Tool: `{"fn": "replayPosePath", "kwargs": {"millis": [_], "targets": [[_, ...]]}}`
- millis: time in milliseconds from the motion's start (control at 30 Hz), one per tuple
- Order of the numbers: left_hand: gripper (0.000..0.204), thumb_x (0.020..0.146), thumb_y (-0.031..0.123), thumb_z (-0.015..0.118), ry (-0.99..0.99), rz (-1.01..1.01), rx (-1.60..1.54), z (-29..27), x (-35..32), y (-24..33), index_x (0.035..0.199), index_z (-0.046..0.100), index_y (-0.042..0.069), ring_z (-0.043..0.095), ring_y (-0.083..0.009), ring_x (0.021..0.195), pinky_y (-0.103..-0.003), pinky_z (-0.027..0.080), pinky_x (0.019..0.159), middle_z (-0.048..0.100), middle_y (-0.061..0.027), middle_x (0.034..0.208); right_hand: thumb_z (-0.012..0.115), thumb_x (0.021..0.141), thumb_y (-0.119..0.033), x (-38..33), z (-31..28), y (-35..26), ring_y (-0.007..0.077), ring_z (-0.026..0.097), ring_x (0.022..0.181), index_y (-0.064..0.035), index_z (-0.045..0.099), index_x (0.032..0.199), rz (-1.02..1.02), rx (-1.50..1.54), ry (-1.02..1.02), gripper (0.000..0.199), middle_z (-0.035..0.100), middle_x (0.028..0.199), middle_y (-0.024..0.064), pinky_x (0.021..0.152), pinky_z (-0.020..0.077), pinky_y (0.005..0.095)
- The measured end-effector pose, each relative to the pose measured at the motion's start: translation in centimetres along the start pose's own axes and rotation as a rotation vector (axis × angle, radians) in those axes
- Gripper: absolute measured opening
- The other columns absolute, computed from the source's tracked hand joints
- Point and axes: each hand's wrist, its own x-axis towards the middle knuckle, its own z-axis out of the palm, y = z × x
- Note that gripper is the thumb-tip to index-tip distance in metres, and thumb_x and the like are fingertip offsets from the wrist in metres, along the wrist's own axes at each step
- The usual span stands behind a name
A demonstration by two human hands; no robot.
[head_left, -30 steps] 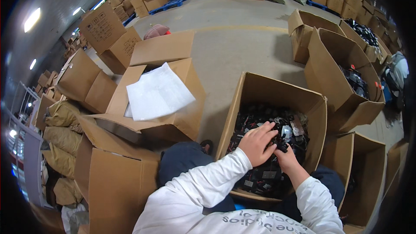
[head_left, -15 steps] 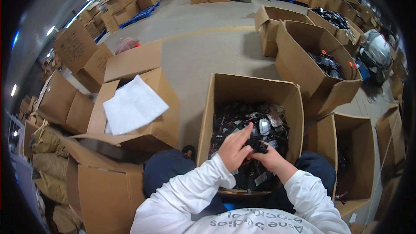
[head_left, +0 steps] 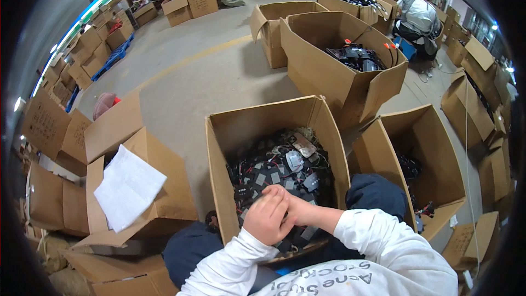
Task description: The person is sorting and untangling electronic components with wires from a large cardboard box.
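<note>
My left hand [head_left: 266, 220] and my right hand [head_left: 298, 209] are brought together over the near part of an open cardboard box [head_left: 332, 148] between my knees. The left hand is curled with its fingers together, overlapping the fingers of the right. Both are closed, and whatever lies between them is hidden. Below, the box holds a heap of small black electronic parts [head_left: 263, 167] with thin red and black wires. A silvery rounded piece [head_left: 295, 160] and a brownish flat piece [head_left: 304, 145] lie on top of the heap.
On the left, a white sheet [head_left: 130, 186] lies over an open carton [head_left: 170, 186]. To the right stands another carton [head_left: 438, 159] with some black parts. A larger box [head_left: 318, 77] of black devices is beyond. A person [head_left: 419, 19] sits at the far right.
My view has swung to the right, so the boxes sit further left. The hands have closed together, and the dark wired piece seen between them before is now hidden.
</note>
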Motion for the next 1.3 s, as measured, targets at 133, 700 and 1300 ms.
{"fn": "replayPosePath", "kwargs": {"millis": [133, 700, 1300], "targets": [[0.026, 0.083, 0.018, 0.078, 0.131, 0.124, 0.012, 0.3, -0.3, -0.5, 0.102, 0.070, 0.002, 0.066, -0.0309, 0.075, -0.038, 0.055, 0.065, 0.071, -0.0128, 0.101, 0.077, 0.083, -0.003, -0.1, 0.1, -0.1, 0.0207, 0.054, 0.112, -0.0151, 0.009, 0.155, 0.001, -0.019, -0.006, 0.100, 0.040, 0.129, 0.0125, 0.102, 0.0447, 0.0362], [0.017, 0.080, 0.019, 0.078, 0.180, 0.229, 0.117, -1.7, -0.3, 3.3, 0.087, 0.069, 0.007, 0.062, -0.0261, 0.079, -0.041, 0.050, 0.073, 0.064, -0.0059, 0.085, 0.067, 0.080, -0.012, -1.4, 1.0, 0.2, 0.0312, 0.057, 0.119, -0.0083, 0.066, 0.118, -0.150, -0.478, -0.356, 0.038, 0.063, 0.123, 0.0141, 0.090, 0.0403, 0.0435], [0.039, 0.090, 0.027, 0.064, -0.276, 0.102, -0.092, -1.3, 0.7, 3.0, 0.123, 0.070, 0.008, 0.066, -0.0315, 0.119, -0.049, 0.046, 0.105, 0.070, -0.0139, 0.126, 0.061, 0.093, -0.015, -0.7, 1.7, 4.1, 0.0334, 0.061, 0.120, -0.0037, 0.067, 0.121, -0.136, -0.252, -0.280, 0.030, 0.066, 0.127, 0.0182, 0.105, 0.0473, 0.0424]]}}
